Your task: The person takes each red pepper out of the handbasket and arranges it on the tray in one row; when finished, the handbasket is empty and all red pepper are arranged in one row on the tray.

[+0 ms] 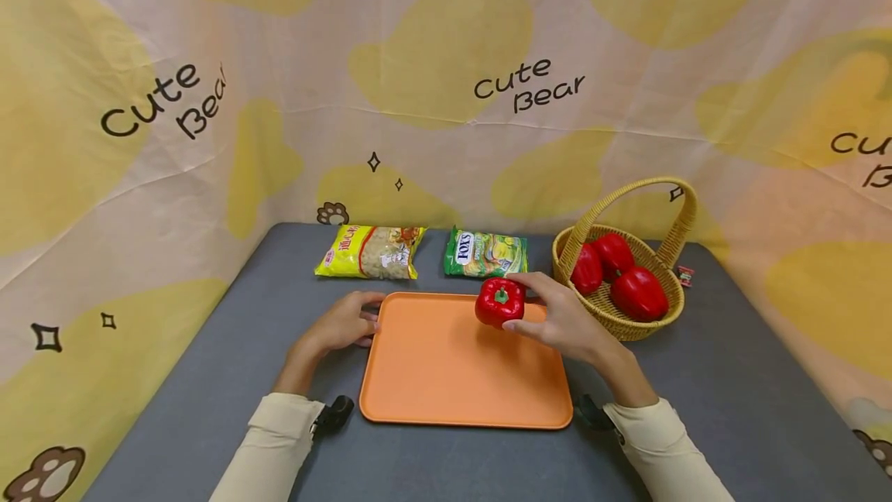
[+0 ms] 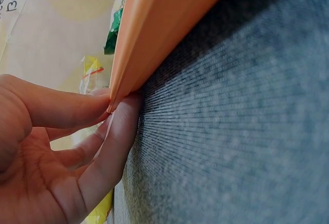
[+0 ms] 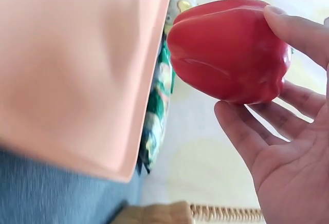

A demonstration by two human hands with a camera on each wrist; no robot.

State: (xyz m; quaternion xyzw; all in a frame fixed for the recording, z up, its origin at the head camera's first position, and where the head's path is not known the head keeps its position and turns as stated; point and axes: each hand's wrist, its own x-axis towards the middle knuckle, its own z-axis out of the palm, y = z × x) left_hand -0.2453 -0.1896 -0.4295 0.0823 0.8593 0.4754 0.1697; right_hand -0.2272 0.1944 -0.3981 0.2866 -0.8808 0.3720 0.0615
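A glossy red bell pepper [image 1: 493, 305] with a green stem is held by my right hand [image 1: 567, 321] over the right part of the orange tray [image 1: 446, 386]. In the right wrist view, thumb and fingertips grip the stem end of the pepper [image 3: 226, 52], and its body stands above the tray surface [image 3: 67, 80]. My left hand [image 1: 341, 322] is at the tray's left edge near the back corner. Seen from the left wrist, thumb and fingers pinch the tray rim [image 2: 126, 64], with a finger under it.
A wicker basket [image 1: 613, 329] with a tall handle and several red peppers [image 1: 639, 294] stands at the back right, a small red wrapped piece [image 1: 686, 276] beside it. Behind the tray lie a yellow food bag [image 1: 372, 252] and a green FOX'S bag [image 1: 485, 254]. A patterned cloth hangs behind the table.
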